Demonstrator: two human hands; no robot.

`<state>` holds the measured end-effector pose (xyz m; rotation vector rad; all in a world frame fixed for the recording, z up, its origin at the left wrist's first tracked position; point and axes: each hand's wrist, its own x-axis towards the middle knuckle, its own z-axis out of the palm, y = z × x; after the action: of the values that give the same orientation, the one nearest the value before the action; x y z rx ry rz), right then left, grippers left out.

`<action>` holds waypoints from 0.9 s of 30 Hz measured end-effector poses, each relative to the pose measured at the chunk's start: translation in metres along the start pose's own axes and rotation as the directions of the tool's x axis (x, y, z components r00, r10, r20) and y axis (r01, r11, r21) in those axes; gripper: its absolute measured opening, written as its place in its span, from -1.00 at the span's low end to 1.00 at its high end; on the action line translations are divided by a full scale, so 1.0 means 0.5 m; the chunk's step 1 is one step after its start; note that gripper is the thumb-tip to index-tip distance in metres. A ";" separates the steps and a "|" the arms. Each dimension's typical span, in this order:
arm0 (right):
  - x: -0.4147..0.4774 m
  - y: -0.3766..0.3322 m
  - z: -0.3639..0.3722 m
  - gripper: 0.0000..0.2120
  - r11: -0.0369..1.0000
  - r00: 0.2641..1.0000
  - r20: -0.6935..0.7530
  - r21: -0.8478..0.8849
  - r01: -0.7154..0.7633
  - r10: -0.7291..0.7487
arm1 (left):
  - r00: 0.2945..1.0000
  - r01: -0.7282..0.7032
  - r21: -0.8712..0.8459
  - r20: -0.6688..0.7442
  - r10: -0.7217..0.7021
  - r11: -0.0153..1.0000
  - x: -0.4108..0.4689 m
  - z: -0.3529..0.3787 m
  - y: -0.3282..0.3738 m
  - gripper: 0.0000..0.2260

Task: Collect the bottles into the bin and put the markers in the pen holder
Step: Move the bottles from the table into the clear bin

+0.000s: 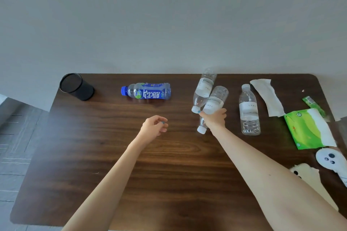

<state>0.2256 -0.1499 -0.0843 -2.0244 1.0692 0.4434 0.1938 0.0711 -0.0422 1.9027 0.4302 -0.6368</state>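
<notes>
My right hand (215, 119) grips a clear water bottle (215, 102) by its lower body, cap pointing toward me. A second clear bottle (203, 88) leans across it, cap down. A third clear bottle (248, 110) stands to the right, apart from my hand. A blue-labelled bottle (147, 91) lies on its side at the back, cap to the left. My left hand (155, 125) hovers over the middle of the table (112, 146) with fingers loosely curled, holding nothing. A black cylindrical holder (76, 86) stands at the back left corner. No markers or bin are in view.
A white paper towel (266, 95), a green tissue pack (308, 129) and a small green wrapper (312, 104) lie at the right. White controllers (330, 158) rest at the right edge. The wall runs along the table's far edge; floor shows at the left.
</notes>
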 end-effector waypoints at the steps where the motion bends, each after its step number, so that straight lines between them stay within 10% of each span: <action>1: 0.002 0.000 -0.001 -0.13 1.000 1.000 0.001 0.006 -0.008 0.008 | 1.000 0.004 0.006 0.007 -0.004 1.000 0.006 0.002 0.000 -0.77; 15: -0.006 -0.020 -0.158 -0.30 0.968 0.981 -0.087 0.170 0.184 -0.172 | 0.990 -0.105 0.080 0.103 0.096 0.991 0.064 0.106 0.136 -0.78; 21: 0.042 -0.025 -0.238 -0.31 0.948 0.969 -0.086 0.205 0.244 -0.231 | 0.966 -0.229 0.164 -0.084 0.245 0.959 0.104 0.187 0.221 -0.77; 27: 0.103 0.004 -0.296 -0.33 0.936 0.950 -0.035 0.166 0.311 -0.310 | 0.937 -0.190 0.530 -0.153 0.313 0.827 0.166 0.285 0.268 -0.25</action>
<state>0.2461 -0.2931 -0.0236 -1.9970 0.7442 0.1718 0.3011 -0.1121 -0.0410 2.5073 0.1486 -0.3641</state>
